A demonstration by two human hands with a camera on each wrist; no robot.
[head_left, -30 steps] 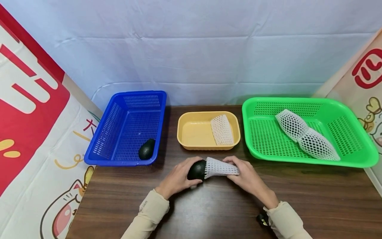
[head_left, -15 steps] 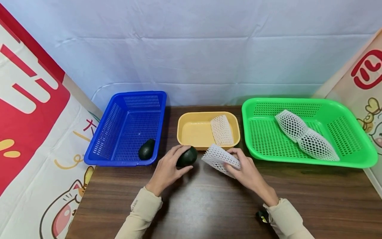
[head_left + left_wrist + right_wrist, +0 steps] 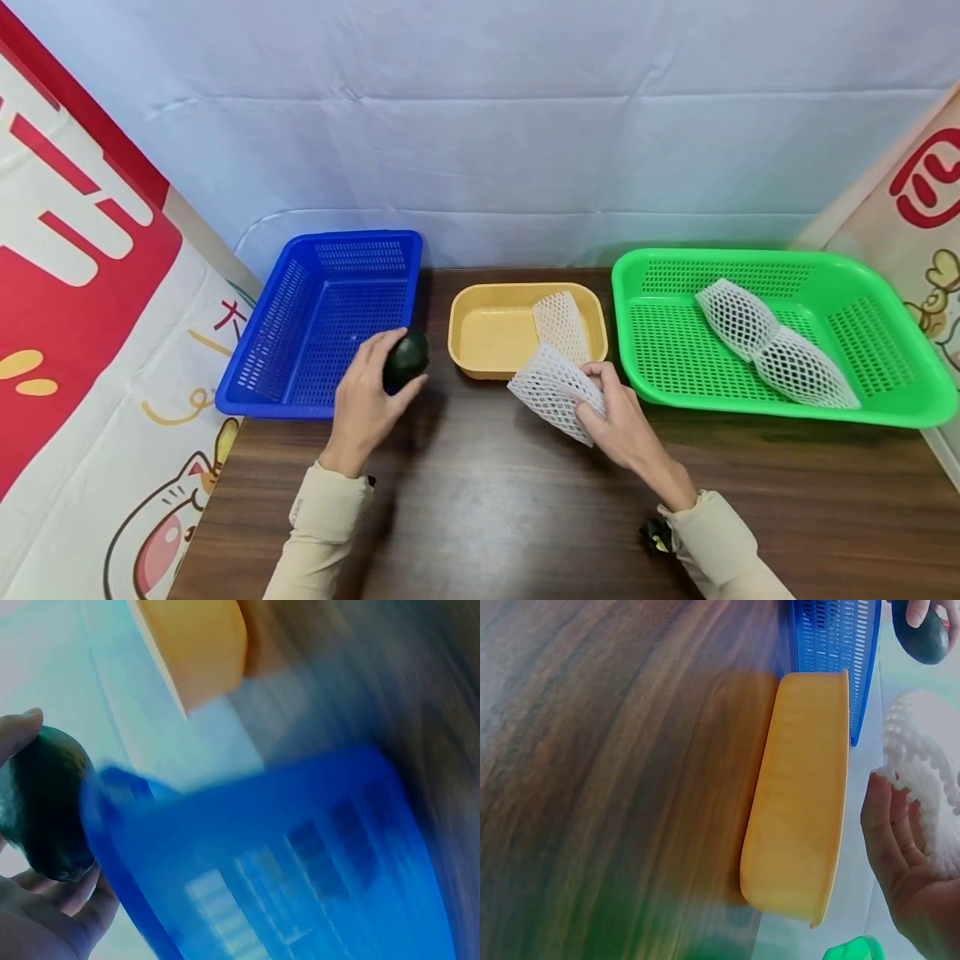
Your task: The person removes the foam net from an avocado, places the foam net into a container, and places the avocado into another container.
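A dark green avocado (image 3: pixel 407 360) is gripped between the thumb and fingers of my left hand (image 3: pixel 366 402), held at the right front corner of the blue basket (image 3: pixel 285 410). In the left wrist view the same avocado (image 3: pixel 46 802) shows beside the basket's rim. My right hand (image 3: pixel 624 421) pinches a white foam net sleeve (image 3: pixel 553 392) in front of the yellow tray (image 3: pixel 480 371). That sleeve looks flattened, with its open end pointing left. A second foam net (image 3: pixel 562 325) lies inside the tray. The second avocado seen earlier in the blue basket is hidden behind my left hand.
At the right stands a green basket (image 3: pixel 637 387) with two net-wrapped items (image 3: pixel 768 342) inside. A white cloth backdrop (image 3: pixel 495 167) rises behind the wooden table (image 3: pixel 480 517). A printed banner (image 3: pixel 90 292) borders the left side.
The avocado has come out of the foam sleeve. My left hand has carried it left to the blue basket's corner, while my right hand keeps the sleeve near the yellow tray.
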